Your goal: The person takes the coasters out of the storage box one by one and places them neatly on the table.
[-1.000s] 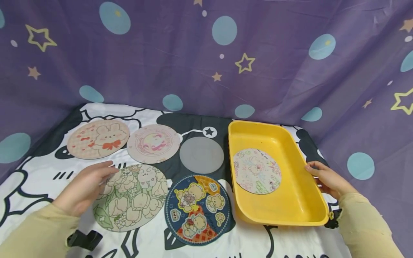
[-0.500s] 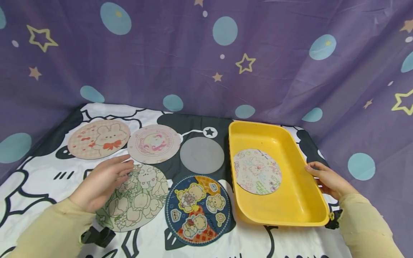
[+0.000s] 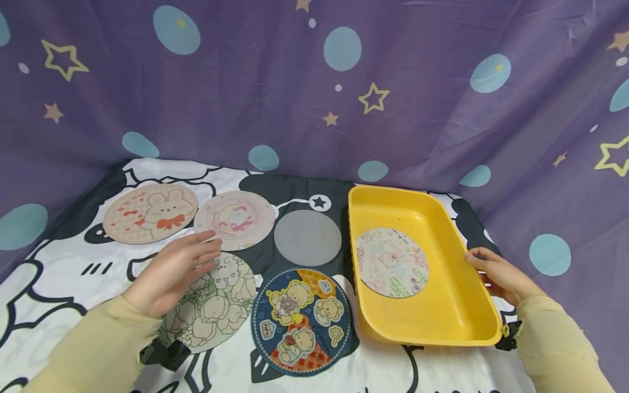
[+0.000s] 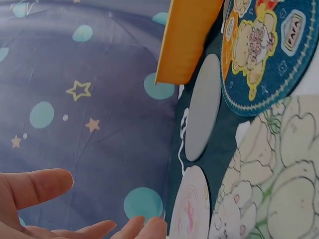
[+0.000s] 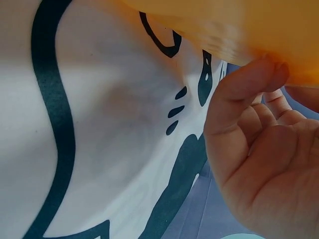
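My left hand (image 3: 174, 270) hovers over the green floral rabbit mat (image 3: 211, 311) with nothing in it, fingers extended and thumb apart in the left wrist view. Its fingertips overlap the near edge of the pink unicorn mat (image 3: 236, 218) in the head view. My right hand (image 3: 498, 275) pinches the right rim of a yellow plastic tray (image 3: 442, 273), thumb on top and fingers curled beneath. Inside the tray lies a white round mat (image 3: 391, 263) with scribbled drawings, against the left wall. A dark blue bear mat (image 3: 302, 322) lies between the green mat and the tray.
A plain grey round mat (image 3: 307, 238) lies behind the blue one. At the back left is a peach bear mat (image 3: 152, 213) with a red bow. A black-and-white printed cloth (image 3: 64, 267) covers the table. Behind it hangs a purple curtain (image 3: 270, 71) with stars and dots.
My left hand has moved right and slightly forward, from the green mat's left side to above it. The right hand keeps its hold on the tray's rim, and the mats stay put.
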Motion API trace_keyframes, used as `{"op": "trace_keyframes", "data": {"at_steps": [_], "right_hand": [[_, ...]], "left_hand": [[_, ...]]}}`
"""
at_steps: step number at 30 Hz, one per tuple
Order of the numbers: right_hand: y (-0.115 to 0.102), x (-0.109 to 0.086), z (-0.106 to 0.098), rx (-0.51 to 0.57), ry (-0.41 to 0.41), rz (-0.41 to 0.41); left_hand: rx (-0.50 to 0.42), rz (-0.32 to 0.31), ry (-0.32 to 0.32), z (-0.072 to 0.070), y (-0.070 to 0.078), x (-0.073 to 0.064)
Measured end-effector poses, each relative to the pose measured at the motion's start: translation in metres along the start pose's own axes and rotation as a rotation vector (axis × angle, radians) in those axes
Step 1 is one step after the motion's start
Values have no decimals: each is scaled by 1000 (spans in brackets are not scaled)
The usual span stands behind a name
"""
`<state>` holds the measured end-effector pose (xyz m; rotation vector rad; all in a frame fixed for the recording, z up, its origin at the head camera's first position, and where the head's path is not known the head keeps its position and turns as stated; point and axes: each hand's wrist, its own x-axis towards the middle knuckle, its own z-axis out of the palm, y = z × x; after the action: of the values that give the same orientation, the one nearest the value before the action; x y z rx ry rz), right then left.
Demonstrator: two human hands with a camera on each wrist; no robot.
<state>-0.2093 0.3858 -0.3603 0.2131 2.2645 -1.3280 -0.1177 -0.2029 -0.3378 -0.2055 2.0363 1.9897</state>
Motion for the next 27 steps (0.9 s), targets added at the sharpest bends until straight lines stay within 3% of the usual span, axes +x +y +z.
{"op": "trace_keyframes", "data": {"at_steps": [13, 27], "right_hand": [[-2, -1, 1, 11, 1, 6], [-2, -1, 1, 8, 0, 6]], "left_hand": [[-2, 54, -31, 23, 22, 7], [-58, 87, -94, 37, 33, 8]]}}
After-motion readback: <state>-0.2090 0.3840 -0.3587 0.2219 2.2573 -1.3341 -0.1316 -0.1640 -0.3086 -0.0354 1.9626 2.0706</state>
